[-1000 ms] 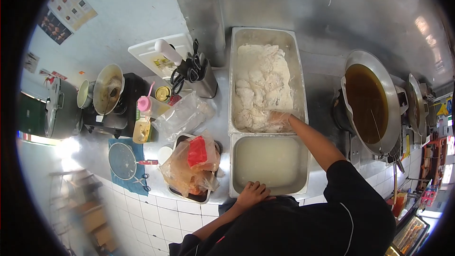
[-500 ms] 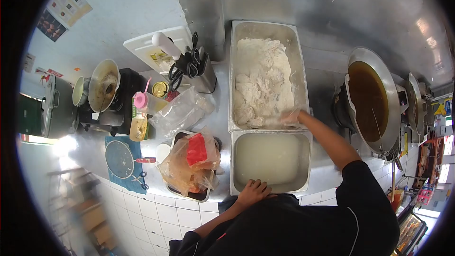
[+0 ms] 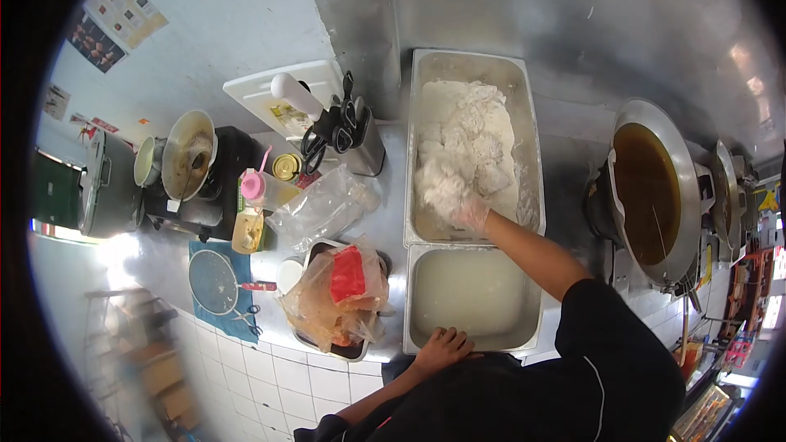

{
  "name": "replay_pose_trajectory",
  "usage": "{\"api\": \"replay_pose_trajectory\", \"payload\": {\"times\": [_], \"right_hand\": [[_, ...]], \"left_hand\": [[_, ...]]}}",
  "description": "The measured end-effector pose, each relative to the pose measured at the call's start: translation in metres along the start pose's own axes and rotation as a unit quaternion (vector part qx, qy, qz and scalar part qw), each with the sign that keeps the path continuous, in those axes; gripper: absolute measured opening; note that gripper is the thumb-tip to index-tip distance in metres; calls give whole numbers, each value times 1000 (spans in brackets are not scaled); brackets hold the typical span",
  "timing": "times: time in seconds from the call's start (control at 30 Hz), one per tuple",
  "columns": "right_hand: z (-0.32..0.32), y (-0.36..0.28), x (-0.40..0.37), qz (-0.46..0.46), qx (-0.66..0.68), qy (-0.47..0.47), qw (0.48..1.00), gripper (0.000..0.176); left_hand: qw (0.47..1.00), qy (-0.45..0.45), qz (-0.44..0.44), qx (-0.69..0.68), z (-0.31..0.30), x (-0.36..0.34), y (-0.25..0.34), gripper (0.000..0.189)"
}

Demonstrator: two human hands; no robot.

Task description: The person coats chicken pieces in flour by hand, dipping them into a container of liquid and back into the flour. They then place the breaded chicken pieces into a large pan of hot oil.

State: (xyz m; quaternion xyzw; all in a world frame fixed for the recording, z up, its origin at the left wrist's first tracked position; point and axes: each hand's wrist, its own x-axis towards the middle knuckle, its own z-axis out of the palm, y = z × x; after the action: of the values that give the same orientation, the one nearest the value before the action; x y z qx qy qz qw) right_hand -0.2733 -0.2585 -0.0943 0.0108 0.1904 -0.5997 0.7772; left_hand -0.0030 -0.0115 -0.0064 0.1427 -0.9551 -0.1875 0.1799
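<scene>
My right hand (image 3: 465, 206) is down in the flour at the near part of a deep metal pan (image 3: 533, 139), touching the floury pieces. It seems to wear a thin clear glove, and white coating hides its fingers. Lumpy flour-coated pieces (image 3: 490, 147) lie heaped on the loose flour. Directly in front of that pan sits a second metal pan (image 3: 536, 303) of cloudy whitish liquid (image 3: 471, 290). My left hand (image 3: 442, 350), bare, has its fingers curled over this pan's near rim.
A wide wok (image 3: 692, 196) of brown oil stands at right. Left of the pans are a plastic bag of orange-tinted food (image 3: 315, 307) on a tray, a utensil holder (image 3: 368, 147), a pink-capped bottle (image 3: 255, 187), a strainer (image 3: 214, 282) and scissors (image 3: 248, 317).
My right hand has moved left and deeper into the floury pieces, away from the pan's near right corner. My left hand stays at the rim. The whole view has shifted slightly.
</scene>
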Motion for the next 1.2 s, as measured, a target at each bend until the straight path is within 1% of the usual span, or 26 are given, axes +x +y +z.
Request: {"api": "replay_pose_trajectory", "payload": {"times": [0.03, 0.1, 0.13, 0.17, 0.23, 0.27, 0.3, 0.33, 0.37, 0.4, 0.43, 0.53, 0.57, 0.63, 0.67, 0.7, 0.73, 0.77, 0.87, 0.9, 0.93, 0.97, 1.0, 1.07, 1.13, 1.2], "right_hand": [[-9, -7, 0, -31, 30, -25, 999, 34], [-28, -47, 13, -34, -84, 100, 991, 38], [-18, -63, 23, -66, -150, 179, 970, 40], [-4, -79, 32, -97, -215, 255, 938, 43], [17, -105, 47, -185, -322, 414, 831, 53], [21, -114, 57, -150, -477, 372, 782, 50], [21, -122, 67, -111, -618, 321, 709, 47], [20, -129, 74, -66, -740, 263, 615, 44], [14, -134, 79, -18, -841, 198, 504, 41], [12, -135, 82, 30, -916, 126, 379, 38], [9, -134, 84, 78, -965, 50, 243, 36], [-3, -107, 77, 81, -984, -31, 154, 32], [-11, -95, 69, 89, -988, -32, 124, 35], [-65, -63, 59, 103, -992, -37, 60, 45], [-67, -49, 32, 101, -991, -41, 74, 44], [-59, -40, 4, 92, -988, -37, 114, 44], [-54, -29, -21, 82, -985, -34, 151, 44], [-42, -26, -42, 69, -974, -24, 216, 43], [9, -44, -74, -11, -885, -8, 465, 44], [17, -54, -74, -60, -847, 0, 528, 45], [21, -65, -69, -112, -814, 12, 570, 46], [25, -77, -61, -154, -789, 39, 593, 47], [29, -90, -52, -184, -775, 81, 600, 48], [42, -119, -32, -140, -794, 200, 557, 57], [30, -142, -24, -81, -843, 234, 478, 69], [-9, -144, 0, -41, -897, 218, 383, 67]], "left_hand": [[1000, -6, -7, -5, -1, 1, 4, 35], [1000, -20, -12, -9, -4, 3, 2, 35], [1000, -18, -8, -5, -4, 3, 1, 35], [1000, -14, -6, -1, -3, 2, 1, 35], [1000, -11, -3, 5, -6, 3, 0, 36], [1000, -11, 0, 7, -10, 5, 0, 36], [1000, -11, 4, 7, -11, 6, 0, 36], [999, -42, -1, -2, -10, 4, 0, 27], [997, -73, -5, -13, -8, 0, 0, 22], [994, -105, -9, -22, -7, -3, 0, 24], [994, -105, -8, -20, -6, -5, 0, 24], [995, -102, -6, -17, -3, -8, 1, 24], [995, -99, -5, -18, -2, -8, 0, 24], [998, -66, -3, -15, 0, -5, 0, 21], [999, -41, 0, -12, -1, -3, 1, 26], [1000, -10, 3, -7, 0, 0, 1, 35], [1000, -10, 5, -5, -1, 0, 2, 35], [1000, -11, 8, -2, -4, -2, 3, 35], [1000, -2, -1, -4, -2, 2, 4, 35], [1000, -2, -4, -7, -2, 2, 4, 36], [1000, 2, 0, -9, -1, 3, 3, 36], [1000, 4, 3, -10, -2, 2, 3, 36], [1000, 7, 4, -10, -3, 2, 3, 36], [1000, 2, 7, -7, -4, 2, 2, 36], [1000, -16, 4, -7, -6, 1, 2, 33], [999, -45, -5, -10, -6, -1, 3, 26]]}}
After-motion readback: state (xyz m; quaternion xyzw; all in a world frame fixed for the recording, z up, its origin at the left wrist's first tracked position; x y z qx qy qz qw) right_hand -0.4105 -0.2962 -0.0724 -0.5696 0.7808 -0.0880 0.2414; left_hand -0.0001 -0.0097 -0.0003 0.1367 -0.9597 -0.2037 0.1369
